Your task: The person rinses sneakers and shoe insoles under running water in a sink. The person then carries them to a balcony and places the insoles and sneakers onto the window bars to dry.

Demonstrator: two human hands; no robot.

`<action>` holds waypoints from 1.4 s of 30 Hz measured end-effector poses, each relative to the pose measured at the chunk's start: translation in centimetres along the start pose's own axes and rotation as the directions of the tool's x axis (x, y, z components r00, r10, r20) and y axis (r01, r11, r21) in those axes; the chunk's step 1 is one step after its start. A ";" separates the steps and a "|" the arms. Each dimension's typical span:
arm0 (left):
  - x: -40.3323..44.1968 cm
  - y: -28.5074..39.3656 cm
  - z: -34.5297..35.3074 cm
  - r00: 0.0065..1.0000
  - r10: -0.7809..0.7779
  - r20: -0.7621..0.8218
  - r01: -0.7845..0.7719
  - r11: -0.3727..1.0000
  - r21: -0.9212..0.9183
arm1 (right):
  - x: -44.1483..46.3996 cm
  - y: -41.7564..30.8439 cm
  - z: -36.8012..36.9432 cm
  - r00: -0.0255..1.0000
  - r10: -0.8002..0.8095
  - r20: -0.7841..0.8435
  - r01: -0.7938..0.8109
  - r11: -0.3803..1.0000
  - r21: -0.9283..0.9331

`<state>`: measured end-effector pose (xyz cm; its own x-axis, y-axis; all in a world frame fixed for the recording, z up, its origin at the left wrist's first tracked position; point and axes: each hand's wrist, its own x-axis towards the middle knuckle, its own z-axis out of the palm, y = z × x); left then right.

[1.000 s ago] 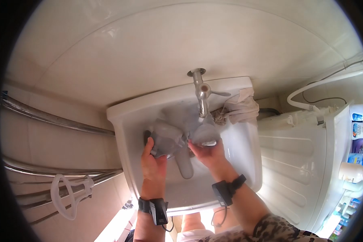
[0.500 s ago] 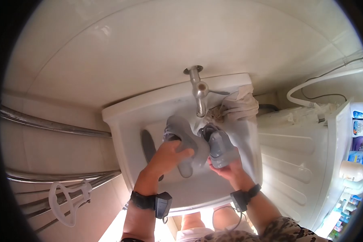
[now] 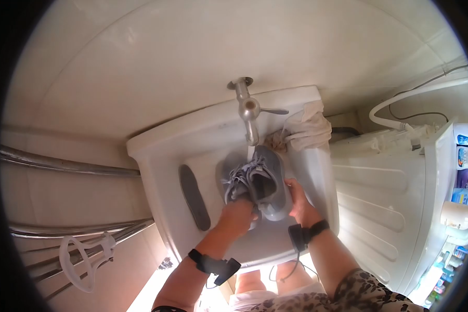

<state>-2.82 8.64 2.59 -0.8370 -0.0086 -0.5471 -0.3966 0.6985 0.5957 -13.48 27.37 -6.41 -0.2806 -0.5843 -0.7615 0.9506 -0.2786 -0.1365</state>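
Observation:
Two grey lace-up shoes stand side by side in a white sink (image 3: 164, 208), soles down and toes toward the tap. My left hand (image 3: 239, 214) grips the left shoe (image 3: 235, 182) at its heel end, fingers curled at the opening. Beside the right shoe (image 3: 278, 195), my right hand (image 3: 302, 204) has its fingers extended along the outer side, at or very near the surface. From the metal tap (image 3: 250, 117) a whitish stream falls at the shoe toes. A dark grey insole (image 3: 194, 197) lies on the sink's left side.
A wet beige cloth (image 3: 306, 130) hangs over the sink's back right corner. To the right stands a white ridged appliance (image 3: 374, 208), with bottles (image 3: 464, 158) beyond it. Metal rails (image 3: 73, 164) run along the left wall, holding a white plastic hanger (image 3: 78, 262).
Both shoes have turned upright and come together under the tap. The left hand has shifted to the left shoe's heel; the right hand has moved from under the right shoe to its side.

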 end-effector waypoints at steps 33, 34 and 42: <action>-0.1 1.9 5.2 0.974 0.225 -0.017 -0.199 0.891 0.409 | 2.0 3.2 6.9 0.716 -0.539 0.444 0.139 -0.513 -0.847; -0.3 2.4 5.3 0.975 0.220 -0.032 -0.188 0.891 0.413 | 1.9 3.5 6.6 0.674 -0.592 0.442 0.172 -0.456 -0.873; -5.8 0.5 3.0 0.783 0.064 -0.618 -0.281 0.923 -0.261 | -1.6 3.6 5.5 0.596 -0.731 0.333 0.461 -0.028 -0.887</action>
<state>2.93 11.18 4.27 -0.9141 -0.4045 -0.0270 -0.2291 0.4604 0.8577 -10.34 23.15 -2.19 -0.9062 -0.3979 -0.1428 -0.0389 0.4148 -0.9091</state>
